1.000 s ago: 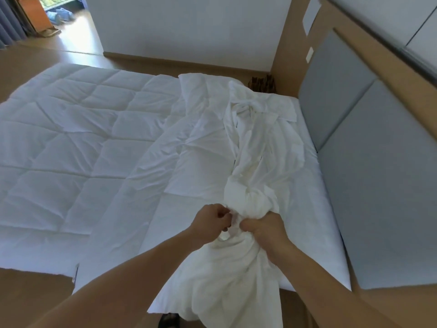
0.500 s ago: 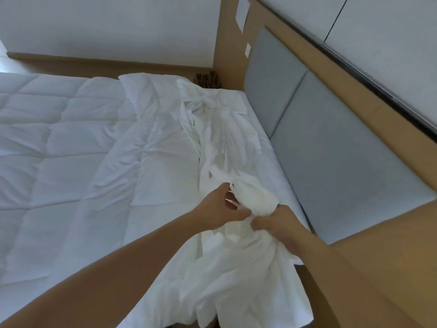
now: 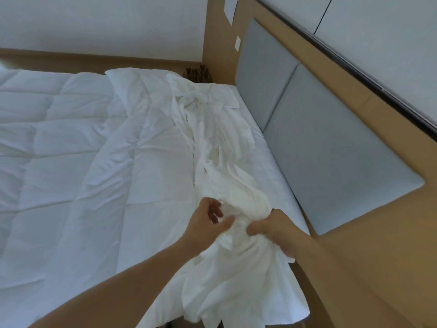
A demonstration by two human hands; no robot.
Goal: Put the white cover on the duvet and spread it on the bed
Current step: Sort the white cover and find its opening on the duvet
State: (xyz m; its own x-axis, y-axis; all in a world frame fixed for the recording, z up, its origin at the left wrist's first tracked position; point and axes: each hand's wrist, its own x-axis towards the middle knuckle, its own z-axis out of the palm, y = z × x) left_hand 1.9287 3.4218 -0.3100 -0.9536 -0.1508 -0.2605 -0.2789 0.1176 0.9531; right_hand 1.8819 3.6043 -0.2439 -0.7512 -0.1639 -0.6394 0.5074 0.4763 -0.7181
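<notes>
The duvet [image 3: 59, 143] lies flat on the left, not yet covered. My left hand [image 3: 208, 223] hovers loose-fingered, holding nothing, beside the white cover [image 3: 224, 147] bunched along the right. My right hand [image 3: 274, 230] clutches it. I judge I'm sorting it; next, find its opening.

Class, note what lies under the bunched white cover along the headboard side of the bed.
Flat white bedding shows on both sides of the bunched white cover; what lies directly beneath is covered.

white cover [image 3: 227, 147], quilted white duvet [image 3: 59, 138], grey headboard [image 3: 331, 162]
</notes>
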